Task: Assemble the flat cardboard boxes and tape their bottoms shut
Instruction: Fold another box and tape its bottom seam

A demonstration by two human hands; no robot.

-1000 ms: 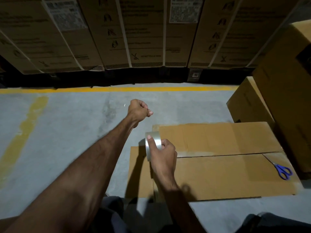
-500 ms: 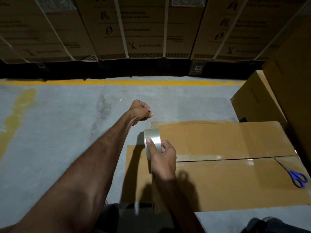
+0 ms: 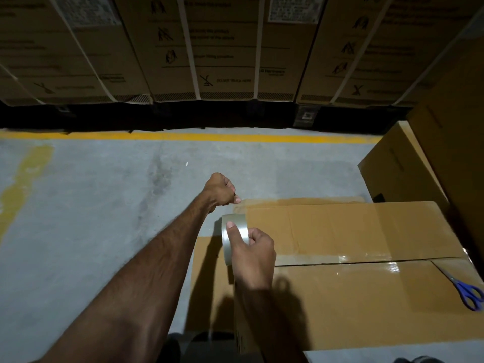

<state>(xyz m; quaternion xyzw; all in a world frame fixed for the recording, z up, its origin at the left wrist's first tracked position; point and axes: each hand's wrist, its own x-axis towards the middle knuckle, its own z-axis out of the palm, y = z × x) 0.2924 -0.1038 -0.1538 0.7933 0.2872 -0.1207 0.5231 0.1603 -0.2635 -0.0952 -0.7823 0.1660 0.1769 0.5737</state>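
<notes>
An assembled cardboard box [image 3: 353, 297] stands bottom-up in front of me, its two flaps meeting at a seam with clear tape along it. My right hand [image 3: 252, 254] grips a roll of clear tape [image 3: 230, 237] at the box's left end, thumb pressed on the roll's face. My left hand [image 3: 222, 189] is stretched out beyond the roll with its fingers curled, pinching what looks like the free tape end near the box's far left corner. A flat cardboard sheet [image 3: 207, 271] lies on the floor under the box's left side.
Blue-handled scissors [image 3: 468, 292] lie on the box's right end. Two more brown boxes [image 3: 400, 166] stand at the right. A row of strapped cartons [image 3: 225, 48] lines the far side behind a yellow floor line [image 3: 183, 137]. Grey concrete floor [image 3: 91, 218] spreads to the left.
My left hand has drawn closer to the box's far left corner and nearer the roll. The right hand keeps its grip on the roll in about the same place.
</notes>
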